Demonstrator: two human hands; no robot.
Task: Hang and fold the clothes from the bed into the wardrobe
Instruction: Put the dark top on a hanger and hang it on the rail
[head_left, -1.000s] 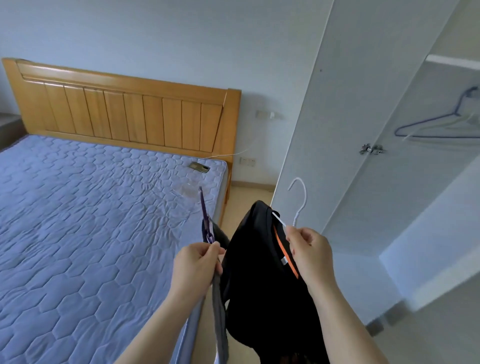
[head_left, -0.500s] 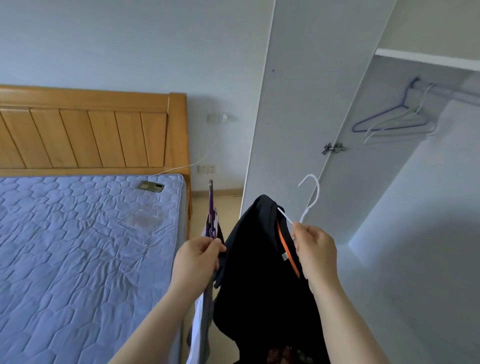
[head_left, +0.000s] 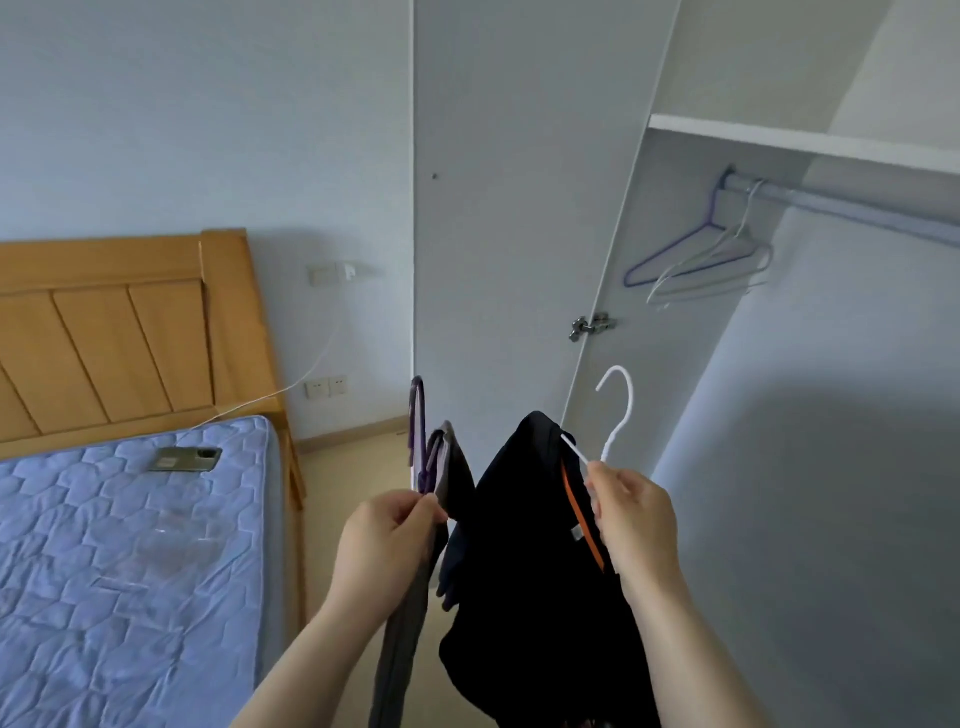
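My left hand (head_left: 387, 540) grips a purple hanger (head_left: 418, 431) that carries a grey garment (head_left: 410, 613) hanging straight down. My right hand (head_left: 631, 512) pinches the neck of a white hanger (head_left: 621, 410) with a black garment (head_left: 524, 561) on it, which has an orange strip at the collar. Both hang in front of the open wardrobe (head_left: 831, 415). Its rail (head_left: 852, 205) runs across the upper right, above and beyond both hands. The bed (head_left: 130, 545) lies to my left.
A purple empty hanger (head_left: 680, 249) and white empty hangers (head_left: 717, 270) hang at the rail's left end. The open wardrobe door (head_left: 519, 208) stands straight ahead, with a shelf (head_left: 800, 140) above the rail. A phone (head_left: 184, 460) with a white cable lies on the mattress.
My view has swung right, from the bed toward the wardrobe, so the rail and its hangers now show fully. Both hands keep hold of their hangers and have moved nearer the wardrobe.
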